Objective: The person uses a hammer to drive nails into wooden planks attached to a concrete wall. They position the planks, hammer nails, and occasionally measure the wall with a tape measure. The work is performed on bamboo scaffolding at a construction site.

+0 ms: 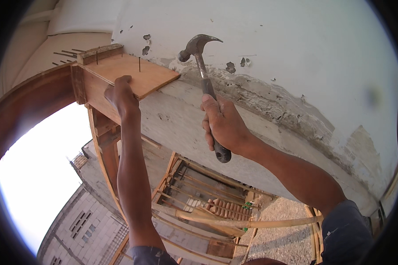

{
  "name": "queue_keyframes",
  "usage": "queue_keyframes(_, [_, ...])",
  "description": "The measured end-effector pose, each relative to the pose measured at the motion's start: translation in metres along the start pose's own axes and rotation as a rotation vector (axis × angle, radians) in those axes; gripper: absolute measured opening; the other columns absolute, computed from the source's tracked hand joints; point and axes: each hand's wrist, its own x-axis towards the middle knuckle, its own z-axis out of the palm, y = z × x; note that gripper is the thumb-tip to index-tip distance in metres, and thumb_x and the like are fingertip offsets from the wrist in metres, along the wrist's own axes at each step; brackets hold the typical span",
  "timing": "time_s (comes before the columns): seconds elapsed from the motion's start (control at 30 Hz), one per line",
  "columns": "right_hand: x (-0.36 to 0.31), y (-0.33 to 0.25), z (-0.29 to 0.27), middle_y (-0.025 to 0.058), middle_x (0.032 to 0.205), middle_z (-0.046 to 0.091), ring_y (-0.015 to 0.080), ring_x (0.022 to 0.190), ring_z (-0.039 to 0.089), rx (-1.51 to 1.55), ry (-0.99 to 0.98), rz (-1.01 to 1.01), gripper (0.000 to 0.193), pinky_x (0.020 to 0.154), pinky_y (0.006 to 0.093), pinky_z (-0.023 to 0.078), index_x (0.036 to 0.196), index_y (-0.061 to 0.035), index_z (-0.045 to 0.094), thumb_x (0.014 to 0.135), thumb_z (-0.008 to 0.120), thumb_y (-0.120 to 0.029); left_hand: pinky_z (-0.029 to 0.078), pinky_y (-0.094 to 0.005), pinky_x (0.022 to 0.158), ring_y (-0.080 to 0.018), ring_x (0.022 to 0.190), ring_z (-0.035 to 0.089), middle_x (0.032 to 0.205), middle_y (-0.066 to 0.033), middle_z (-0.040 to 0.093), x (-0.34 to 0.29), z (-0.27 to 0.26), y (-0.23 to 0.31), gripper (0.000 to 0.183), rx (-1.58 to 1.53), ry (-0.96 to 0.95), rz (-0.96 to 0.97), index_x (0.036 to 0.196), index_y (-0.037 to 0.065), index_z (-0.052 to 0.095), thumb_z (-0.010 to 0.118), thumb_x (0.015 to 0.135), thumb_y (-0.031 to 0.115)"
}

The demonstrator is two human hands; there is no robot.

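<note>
My right hand (225,121) is closed around the dark grip of a claw hammer (200,64), held upright with its metal head raised in front of the white wall. My left hand (120,95) grips the near edge of a flat plywood board (152,77), its thumb side on top and its other fingers mostly hidden. Two nails stand upright in the board: one nail (139,64) just beyond my left hand, another nail (97,57) closer to the wooden strip (101,54) along the board's left end. The hammer head is apart from both nails.
A concrete ledge (190,115) runs along the chipped white wall (292,39). Wooden formwork (35,106) curves off to the left, with rebar ends (66,54) behind it. Far below are bamboo poles (252,224), stacked clay-coloured pieces (227,210), gravel (283,234) and a block wall (82,225).
</note>
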Motion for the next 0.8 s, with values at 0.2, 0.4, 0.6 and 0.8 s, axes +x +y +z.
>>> queue_keyframes(0.2, [0.033, -0.020, 0.005, 0.0058, 0.067, 0.049, 0.0150, 0.042, 0.052, -0.056, -0.042, 0.264, 0.039, 0.037, 0.0323, 0.046, 0.101, -0.0003, 0.045, 0.105, 0.036, -0.038, 0.046, -0.0342, 0.063, -0.0217, 0.074, 0.057, 0.088, -0.0142, 0.058, 0.000, -0.001, 0.000, 0.038, 0.036, 0.013, -0.026, 0.101, -0.009, 0.059, 0.069, 0.075, 0.016])
queue_keyframes(0.4, [0.029, -0.026, 0.018, 0.0083, 0.069, 0.052, 0.0179, 0.042, 0.053, 0.061, 0.023, 0.248, 0.040, 0.038, 0.0337, 0.045, 0.100, -0.0006, 0.045, 0.104, 0.038, -0.040, 0.048, -0.0358, 0.068, -0.0227, 0.080, 0.058, 0.095, -0.0166, 0.056, 0.000, 0.000, 0.000, 0.047, -0.006, 0.066, -0.004, 0.110, -0.010, 0.052, 0.070, 0.075, 0.017])
queue_keyframes(0.6, [0.036, -0.028, 0.016, 0.0075, 0.067, 0.052, 0.0166, 0.040, 0.052, -0.092, -0.077, 0.238, 0.040, 0.037, 0.0327, 0.044, 0.096, -0.0001, 0.046, 0.105, 0.038, -0.039, 0.049, -0.0368, 0.068, -0.0235, 0.079, 0.059, 0.095, -0.0174, 0.057, 0.001, 0.002, 0.000, 0.052, -0.045, 0.029, -0.010, 0.113, -0.012, 0.051, 0.070, 0.073, 0.014])
queue_keyframes(0.8, [0.044, -0.036, 0.009, 0.0041, 0.064, 0.050, 0.0137, 0.040, 0.052, -0.309, -0.128, 0.241, 0.040, 0.034, 0.0298, 0.044, 0.096, 0.0001, 0.047, 0.105, 0.040, -0.038, 0.049, -0.0362, 0.064, -0.0224, 0.072, 0.058, 0.088, -0.0166, 0.058, 0.001, 0.003, 0.002, 0.043, -0.103, 0.030, -0.013, 0.108, -0.013, 0.053, 0.067, 0.073, 0.008])
